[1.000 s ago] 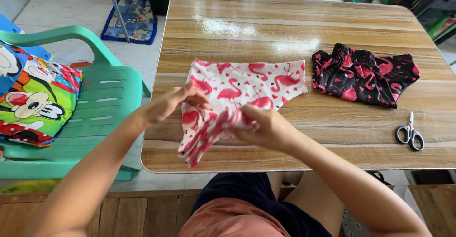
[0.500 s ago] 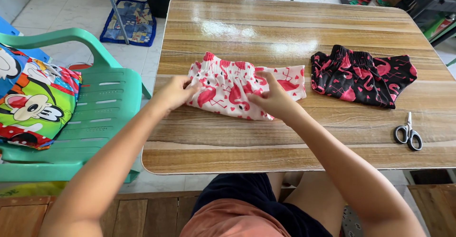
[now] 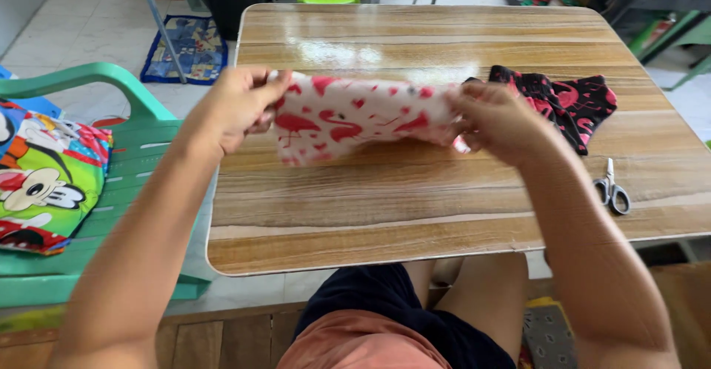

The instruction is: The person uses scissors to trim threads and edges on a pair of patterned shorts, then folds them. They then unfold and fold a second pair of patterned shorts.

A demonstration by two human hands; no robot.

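A folded white garment with pink flamingo print [image 3: 355, 117] hangs stretched above the wooden table [image 3: 385, 213]. My left hand [image 3: 235, 106] grips its left end and my right hand [image 3: 498, 121] grips its right end. A black garment with pink flamingo print [image 3: 574, 102] lies on the table just beyond my right hand, partly hidden by it. The white cloth is blurred by motion.
Grey-handled scissors [image 3: 611, 189] lie near the table's right front edge. A green plastic chair [image 3: 137, 184] stands to the left with a colourful cartoon-print cushion [image 3: 41, 176] on it. A patchwork mat [image 3: 184, 47] lies on the tiled floor behind.
The lower part of the white garment was folded up on the table; now both hands have lifted the folded cloth off the table by its ends.
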